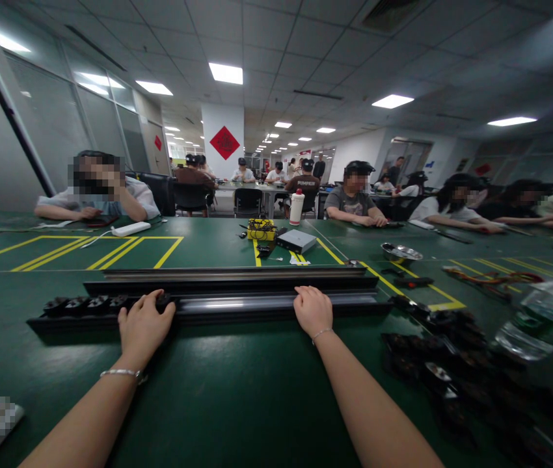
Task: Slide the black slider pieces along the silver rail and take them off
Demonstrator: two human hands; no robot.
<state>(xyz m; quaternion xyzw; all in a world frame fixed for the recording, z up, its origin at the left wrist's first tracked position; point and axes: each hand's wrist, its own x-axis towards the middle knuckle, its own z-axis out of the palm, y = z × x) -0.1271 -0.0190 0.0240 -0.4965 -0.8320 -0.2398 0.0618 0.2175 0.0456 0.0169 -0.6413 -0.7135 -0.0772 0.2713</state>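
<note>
A long black metal channel (242, 317) lies crosswise on the table in front of me. A row of small black parts (77, 305) stands in its left end. My left hand (146, 323) reaches into the channel at the right end of that row, its fingers bent around one small black part (164, 301); my palm hides some of the row. On the channel's right portion sits my right hand (314, 309), fingers curled over its edge and gripping it. A second black channel (237, 285) lies just behind, parallel to the first.
Many loose black parts (457, 383) are heaped at the right, beside a clear plastic bottle (535, 318). Farther back are a metal bowl (401, 252), a grey box (296, 241), a yellow box with cables (261, 229) and a white bottle (296, 208). Other people sit across the table.
</note>
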